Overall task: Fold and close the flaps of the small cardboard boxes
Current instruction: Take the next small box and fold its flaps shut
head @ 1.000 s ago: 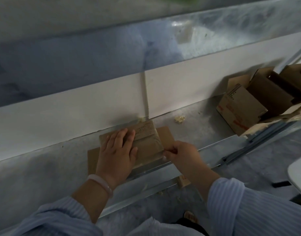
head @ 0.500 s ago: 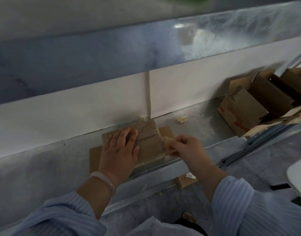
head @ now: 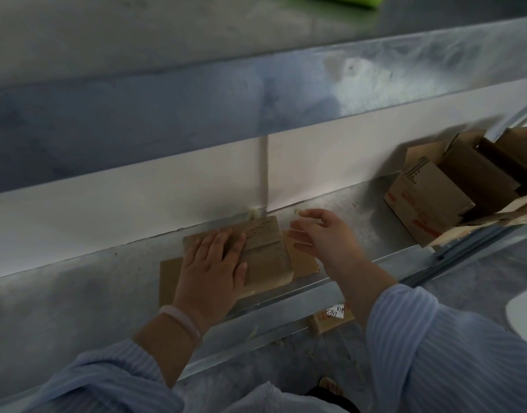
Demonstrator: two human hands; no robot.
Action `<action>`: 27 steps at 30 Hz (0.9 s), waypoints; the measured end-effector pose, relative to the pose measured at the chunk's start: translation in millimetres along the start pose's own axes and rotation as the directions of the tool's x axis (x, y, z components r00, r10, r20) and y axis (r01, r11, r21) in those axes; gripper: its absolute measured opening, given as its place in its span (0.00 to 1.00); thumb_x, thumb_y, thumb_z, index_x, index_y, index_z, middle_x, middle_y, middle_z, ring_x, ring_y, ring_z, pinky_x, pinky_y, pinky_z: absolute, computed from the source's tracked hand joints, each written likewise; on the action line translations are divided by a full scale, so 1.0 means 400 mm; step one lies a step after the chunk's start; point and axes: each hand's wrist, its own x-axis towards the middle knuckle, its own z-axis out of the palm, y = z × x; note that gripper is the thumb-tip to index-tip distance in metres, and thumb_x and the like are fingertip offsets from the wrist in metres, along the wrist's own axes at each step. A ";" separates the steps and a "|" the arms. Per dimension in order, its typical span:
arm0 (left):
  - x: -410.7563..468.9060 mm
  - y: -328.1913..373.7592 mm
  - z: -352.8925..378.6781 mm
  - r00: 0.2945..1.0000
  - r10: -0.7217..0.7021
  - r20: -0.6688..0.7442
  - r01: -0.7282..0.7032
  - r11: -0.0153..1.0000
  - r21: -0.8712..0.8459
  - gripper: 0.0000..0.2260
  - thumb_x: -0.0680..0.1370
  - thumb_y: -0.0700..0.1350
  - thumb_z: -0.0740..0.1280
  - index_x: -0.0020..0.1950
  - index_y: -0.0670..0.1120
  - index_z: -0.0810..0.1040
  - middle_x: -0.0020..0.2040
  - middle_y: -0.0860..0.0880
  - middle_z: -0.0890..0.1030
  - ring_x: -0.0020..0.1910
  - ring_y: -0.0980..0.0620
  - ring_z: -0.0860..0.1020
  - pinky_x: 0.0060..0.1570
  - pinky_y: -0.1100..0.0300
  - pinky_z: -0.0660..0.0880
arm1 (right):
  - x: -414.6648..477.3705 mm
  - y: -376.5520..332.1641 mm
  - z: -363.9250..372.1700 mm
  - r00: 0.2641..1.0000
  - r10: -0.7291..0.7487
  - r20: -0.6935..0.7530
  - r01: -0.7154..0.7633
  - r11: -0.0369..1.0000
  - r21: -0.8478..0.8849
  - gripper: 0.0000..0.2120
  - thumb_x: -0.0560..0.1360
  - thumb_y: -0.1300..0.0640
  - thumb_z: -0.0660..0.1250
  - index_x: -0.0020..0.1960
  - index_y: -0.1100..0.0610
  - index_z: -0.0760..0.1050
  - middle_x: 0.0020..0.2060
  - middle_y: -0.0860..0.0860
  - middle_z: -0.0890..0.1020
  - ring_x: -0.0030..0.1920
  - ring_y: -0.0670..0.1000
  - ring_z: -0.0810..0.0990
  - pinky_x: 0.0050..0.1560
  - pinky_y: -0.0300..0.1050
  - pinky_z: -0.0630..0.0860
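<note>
A small flat cardboard box (head: 266, 257) with a printed patch near its far edge lies on a brown cardboard sheet (head: 167, 278) on the metal bench. My left hand (head: 213, 268) presses flat on the box's left half, fingers straight. Just right of the box, my right hand (head: 322, 236) hovers above the sheet with fingers loosely spread, holding nothing and apart from the box.
A white wall strip (head: 137, 198) runs behind the bench (head: 62, 296). At the right stand several open brown cartons (head: 429, 201) with red print. A small labelled cardboard piece (head: 334, 315) lies below the bench's front edge. A white rounded object (head: 524, 311) sits at the far right.
My right hand let go of the box's right edge, lifted and moved up and away to the right, opening its fingers. My left hand stayed pressed on the box.
</note>
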 end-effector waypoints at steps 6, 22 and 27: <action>-0.005 -0.010 0.005 1.000 0.024 -0.011 -0.024 0.999 -0.022 0.23 0.78 0.55 0.54 0.70 0.48 0.71 0.67 0.45 0.73 0.65 0.44 0.71 0.65 0.44 0.68 | 0.010 0.045 -0.020 0.987 -0.083 -0.139 0.026 0.928 -0.372 0.12 0.63 0.51 0.75 0.43 0.49 0.75 0.37 0.54 0.85 0.40 0.57 0.84 0.45 0.59 0.82; -0.008 -0.027 0.009 0.997 0.074 -0.033 -0.076 0.996 -0.055 0.23 0.78 0.56 0.54 0.71 0.49 0.70 0.68 0.46 0.72 0.66 0.45 0.70 0.65 0.44 0.68 | -0.036 0.096 -0.020 0.989 0.000 0.149 0.048 0.947 -0.318 0.10 0.72 0.61 0.74 0.49 0.49 0.84 0.45 0.50 0.86 0.49 0.52 0.85 0.57 0.54 0.79; -0.016 -0.051 0.007 0.991 0.134 -0.015 -0.135 0.988 -0.072 0.23 0.79 0.57 0.55 0.72 0.51 0.69 0.69 0.49 0.71 0.68 0.47 0.69 0.66 0.45 0.67 | -0.034 0.071 -0.034 0.976 0.097 0.196 -0.033 0.951 -0.309 0.07 0.70 0.64 0.74 0.49 0.60 0.83 0.43 0.57 0.86 0.45 0.53 0.85 0.48 0.44 0.82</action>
